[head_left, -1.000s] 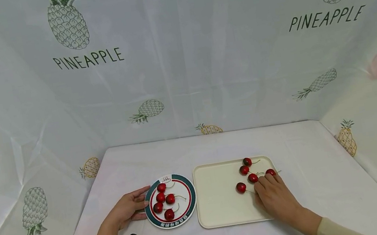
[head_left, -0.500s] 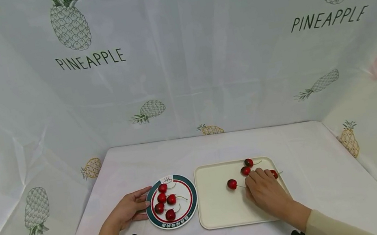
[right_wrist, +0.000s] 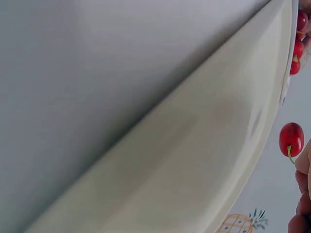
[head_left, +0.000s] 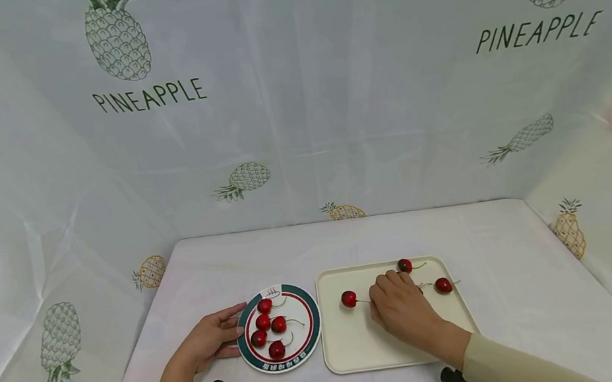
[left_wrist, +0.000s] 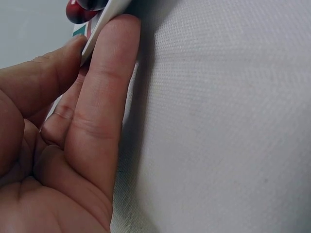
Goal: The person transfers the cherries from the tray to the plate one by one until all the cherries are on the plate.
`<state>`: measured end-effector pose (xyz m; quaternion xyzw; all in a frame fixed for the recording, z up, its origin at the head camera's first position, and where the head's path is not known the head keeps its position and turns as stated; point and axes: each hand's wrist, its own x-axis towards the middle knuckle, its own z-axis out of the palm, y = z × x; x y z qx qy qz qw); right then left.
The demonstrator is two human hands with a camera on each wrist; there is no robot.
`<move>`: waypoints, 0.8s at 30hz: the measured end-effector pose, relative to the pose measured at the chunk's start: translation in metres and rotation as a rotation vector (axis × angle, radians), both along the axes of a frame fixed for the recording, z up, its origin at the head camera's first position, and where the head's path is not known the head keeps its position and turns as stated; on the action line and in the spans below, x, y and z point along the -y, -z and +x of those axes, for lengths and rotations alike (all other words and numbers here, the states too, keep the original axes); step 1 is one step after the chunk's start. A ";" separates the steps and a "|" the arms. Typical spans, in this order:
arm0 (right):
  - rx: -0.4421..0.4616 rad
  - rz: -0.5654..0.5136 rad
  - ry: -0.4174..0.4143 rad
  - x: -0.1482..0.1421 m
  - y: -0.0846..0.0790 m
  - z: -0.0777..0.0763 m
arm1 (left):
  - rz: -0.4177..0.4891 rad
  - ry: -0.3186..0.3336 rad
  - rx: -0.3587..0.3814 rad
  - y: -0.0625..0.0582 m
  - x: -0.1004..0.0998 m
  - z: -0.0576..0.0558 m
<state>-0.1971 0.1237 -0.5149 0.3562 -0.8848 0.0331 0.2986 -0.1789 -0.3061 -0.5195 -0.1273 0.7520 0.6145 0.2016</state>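
- Currently, one cherry (head_left: 349, 299) is held by its stem in the pinched fingertips of the right hand (head_left: 399, 310); the fruit is positioned over the left part of the cream tray (head_left: 360, 343), to the left of the hand.
- In the right wrist view, the same cherry (right_wrist: 291, 139) is seen hanging from its green stem beside the fingers (right_wrist: 302, 194).
- Two further cherries (head_left: 404, 265) are located on the far right part of the tray; a third is largely hidden behind the right hand.
- The left hand (head_left: 207, 343) is laid on the white table (head_left: 221, 264), with straight fingers pressed against the left rim of the round plate (head_left: 308, 341) and the thumb on top of that rim.
- Five cherries on the plate (head_left: 270, 330) are grouped near its centre.
- The plate is placed just beside the tray, on its left.
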 end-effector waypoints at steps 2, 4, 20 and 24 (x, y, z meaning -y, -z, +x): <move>0.005 0.012 0.002 0.008 0.000 -0.002 | 0.002 -0.006 0.002 0.000 0.000 0.000; 0.009 0.018 0.002 0.016 -0.001 -0.004 | 0.003 0.004 0.000 0.000 0.000 -0.001; 0.102 0.044 0.006 0.087 -0.005 -0.013 | 0.005 0.017 0.000 0.000 0.001 0.000; 0.102 0.064 0.013 0.101 -0.001 -0.014 | 0.012 0.016 -0.003 0.001 0.002 0.000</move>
